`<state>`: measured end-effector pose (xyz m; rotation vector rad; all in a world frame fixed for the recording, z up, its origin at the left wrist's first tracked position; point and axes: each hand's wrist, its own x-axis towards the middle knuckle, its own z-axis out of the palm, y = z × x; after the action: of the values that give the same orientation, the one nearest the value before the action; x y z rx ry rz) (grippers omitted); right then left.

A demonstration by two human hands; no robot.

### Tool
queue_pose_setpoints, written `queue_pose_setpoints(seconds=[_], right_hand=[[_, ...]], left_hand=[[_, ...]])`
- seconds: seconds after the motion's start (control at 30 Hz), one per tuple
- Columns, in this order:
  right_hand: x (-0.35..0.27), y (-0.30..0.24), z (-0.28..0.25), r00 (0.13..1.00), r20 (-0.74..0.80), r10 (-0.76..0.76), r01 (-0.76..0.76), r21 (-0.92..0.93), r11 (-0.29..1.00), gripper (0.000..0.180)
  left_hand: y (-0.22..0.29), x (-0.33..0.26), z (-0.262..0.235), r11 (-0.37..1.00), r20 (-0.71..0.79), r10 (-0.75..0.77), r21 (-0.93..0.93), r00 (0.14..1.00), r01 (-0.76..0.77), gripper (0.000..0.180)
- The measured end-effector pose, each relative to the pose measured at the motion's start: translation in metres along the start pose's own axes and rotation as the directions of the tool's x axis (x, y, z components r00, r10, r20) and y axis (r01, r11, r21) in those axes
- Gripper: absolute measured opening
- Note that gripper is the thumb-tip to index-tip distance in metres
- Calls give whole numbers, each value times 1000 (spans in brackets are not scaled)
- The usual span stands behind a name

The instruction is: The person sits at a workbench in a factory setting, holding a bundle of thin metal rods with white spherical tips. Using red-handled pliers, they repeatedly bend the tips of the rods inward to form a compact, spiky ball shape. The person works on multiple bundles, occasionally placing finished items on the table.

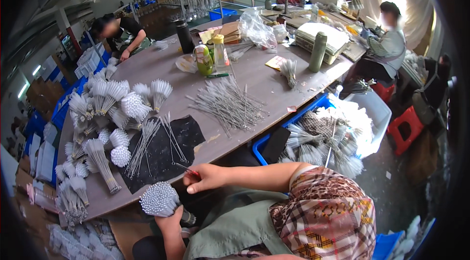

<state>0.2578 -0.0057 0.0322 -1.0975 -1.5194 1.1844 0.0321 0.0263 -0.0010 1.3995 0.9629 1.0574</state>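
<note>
At the near edge of the desk (274, 76), the left hand (169, 221) closes its grip around the stem end of a bundle of white-tipped brushes (159, 198), holding it upright with the bristle heads fanned into a dome. The right hand (205, 177) pinches a single thin wire (188, 169) between thumb and forefinger, just over the near edge of a black mat (188, 135). The bundle looks light, but its many stiff wires would likely splay or slip if the fist loosens, so a hold low on the stems, below the soft heads, seems safest; the bristles probably crush easily. The single wire looks springy and slick, best pinched near one end. On the mat lie loose wires (147, 145). Along the left edge more finished bundles (105, 98) stand and lie in clusters. Toward the middle a heap of bare wires (227, 103) spreads out. Beyond the right edge a blue bin (293, 123) holds further brushes. At the far end other people work.
</note>
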Motion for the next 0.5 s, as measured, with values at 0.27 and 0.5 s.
queue_pose_setpoints(seconds=[0.27, 0.5], right_hand=[[23, 5, 32, 963, 29, -269, 258, 207, 944, 84], [21, 2, 23, 987, -66, -147, 149, 36, 988, 81]], left_hand=[[4, 4, 0, 926, 362, -86, -314, 928, 208, 72], [7, 14, 13, 874, 337, -21, -450, 941, 181, 81]])
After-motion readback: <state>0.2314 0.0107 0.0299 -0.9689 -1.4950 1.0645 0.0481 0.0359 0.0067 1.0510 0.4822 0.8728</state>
